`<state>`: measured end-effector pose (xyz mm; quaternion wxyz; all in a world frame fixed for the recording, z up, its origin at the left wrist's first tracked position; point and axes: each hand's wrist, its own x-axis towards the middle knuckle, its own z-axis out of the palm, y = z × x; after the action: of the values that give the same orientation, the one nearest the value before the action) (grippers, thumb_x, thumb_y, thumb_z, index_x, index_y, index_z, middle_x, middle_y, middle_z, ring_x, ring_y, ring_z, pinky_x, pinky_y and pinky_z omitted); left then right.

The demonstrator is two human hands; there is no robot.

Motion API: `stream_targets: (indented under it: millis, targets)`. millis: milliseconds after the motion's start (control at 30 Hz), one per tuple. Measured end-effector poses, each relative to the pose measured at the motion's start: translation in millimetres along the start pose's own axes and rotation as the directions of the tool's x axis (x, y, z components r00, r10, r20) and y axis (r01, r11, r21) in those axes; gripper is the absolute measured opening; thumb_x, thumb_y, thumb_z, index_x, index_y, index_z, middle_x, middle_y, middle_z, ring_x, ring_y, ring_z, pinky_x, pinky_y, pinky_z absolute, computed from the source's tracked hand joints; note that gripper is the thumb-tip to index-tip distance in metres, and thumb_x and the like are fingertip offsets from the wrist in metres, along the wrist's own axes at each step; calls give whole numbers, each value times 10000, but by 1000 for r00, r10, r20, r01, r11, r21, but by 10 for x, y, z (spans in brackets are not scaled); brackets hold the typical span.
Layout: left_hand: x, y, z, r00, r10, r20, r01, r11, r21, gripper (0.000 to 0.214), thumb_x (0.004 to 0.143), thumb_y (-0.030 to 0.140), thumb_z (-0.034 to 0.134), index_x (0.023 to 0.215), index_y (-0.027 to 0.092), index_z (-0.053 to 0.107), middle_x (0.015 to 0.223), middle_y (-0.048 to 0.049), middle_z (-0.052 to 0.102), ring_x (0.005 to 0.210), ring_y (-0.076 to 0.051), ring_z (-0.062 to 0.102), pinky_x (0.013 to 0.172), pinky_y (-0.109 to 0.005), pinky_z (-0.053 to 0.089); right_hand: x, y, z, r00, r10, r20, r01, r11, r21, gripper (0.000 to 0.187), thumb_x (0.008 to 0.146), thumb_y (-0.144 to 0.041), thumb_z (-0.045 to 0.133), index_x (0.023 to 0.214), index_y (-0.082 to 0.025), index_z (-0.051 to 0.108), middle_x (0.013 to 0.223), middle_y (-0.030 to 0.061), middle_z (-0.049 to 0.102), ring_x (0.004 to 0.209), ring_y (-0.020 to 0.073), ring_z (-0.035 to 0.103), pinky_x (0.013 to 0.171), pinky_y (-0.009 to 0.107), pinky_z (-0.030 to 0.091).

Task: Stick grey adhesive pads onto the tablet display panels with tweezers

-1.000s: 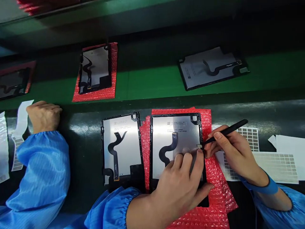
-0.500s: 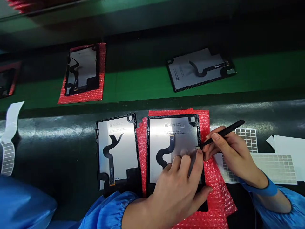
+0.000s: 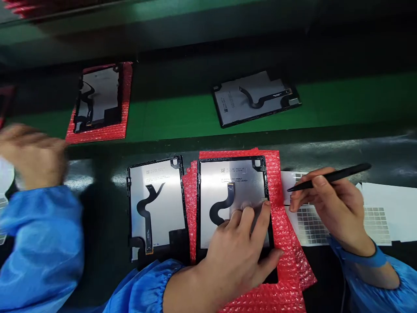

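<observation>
My left hand (image 3: 243, 252) lies flat on a display panel (image 3: 228, 187) that rests on red bubble wrap (image 3: 273, 174), its fingers stretched out and a fingertip pressing near a small label at the panel's right edge. My right hand (image 3: 335, 208) pinches black tweezers (image 3: 329, 177), their tip lifted off the panel and hanging over a white sheet of small labels (image 3: 309, 224). A second display panel (image 3: 156, 204) with a black flex cable lies bare on the dark bench just to the left.
A co-worker's blurred hand (image 3: 31, 154) and blue sleeve (image 3: 39, 248) fill the left. On the green conveyor belt (image 3: 182, 113) lie a panel on red bubble wrap (image 3: 97, 102) and a bare panel (image 3: 256, 98). White paper sheets (image 3: 387, 204) sit at the right.
My right hand has drawn the tweezers away from the panel's right edge, toward the label sheet. The co-worker's hand and sleeve have come back in at the left. The belt's panels shifted left.
</observation>
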<state>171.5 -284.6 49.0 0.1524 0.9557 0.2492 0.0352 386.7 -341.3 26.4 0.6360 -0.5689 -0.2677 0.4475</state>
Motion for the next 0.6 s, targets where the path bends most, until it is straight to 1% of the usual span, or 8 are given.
stream_targets:
  millis: [67,133,267,400,500,600]
  targets:
    - [24,-12,-3,1000,1,-9,-1,1000,-9,889,830,522,799,1489,25,469,1094,-149,709,828,-276,736,601,-372,654,-75,-58,-126,998,-50,-50,46,996,-83,194,1025,-424,717,984,-236,743,730,19,788,539,168,749,540,262,647]
    - [51,-22,-8,1000,3,-12,-3,1000,-3,903,835,525,801,1487,1,464,1061,-132,706,787,-255,727,588,-355,640,-173,-68,-251,996,-75,-55,63,980,-190,184,1021,-411,726,989,-231,753,708,18,781,538,169,750,538,255,649]
    - [83,-27,-21,1000,10,-25,-10,1000,17,836,890,542,748,1473,0,493,1018,-112,699,704,-222,703,545,-331,592,-336,38,-441,998,-51,26,57,938,-342,182,1023,-407,719,1015,-228,748,720,26,785,590,183,775,562,251,660]
    - [69,-19,-32,999,12,-32,-10,999,48,802,931,533,701,1481,-9,486,999,-106,686,722,-223,707,539,-319,560,-391,123,-537,997,-49,64,74,878,-473,177,1044,-395,680,1051,-226,733,738,32,786,622,191,783,583,254,661]
    - [55,-13,-34,1000,15,-15,-14,998,64,851,905,528,740,1497,-16,460,997,-107,684,742,-232,707,527,-314,540,-444,124,-574,996,-54,68,81,859,-505,153,1054,-380,662,1046,-238,720,710,18,771,611,187,776,569,240,646]
    - [65,-10,-34,1000,15,-5,-15,997,81,923,839,523,817,1497,-11,448,1007,-101,687,733,-235,702,507,-319,535,-565,124,-591,995,-5,99,49,893,-447,124,1074,-349,627,1079,-254,708,732,11,775,615,189,780,589,256,663]
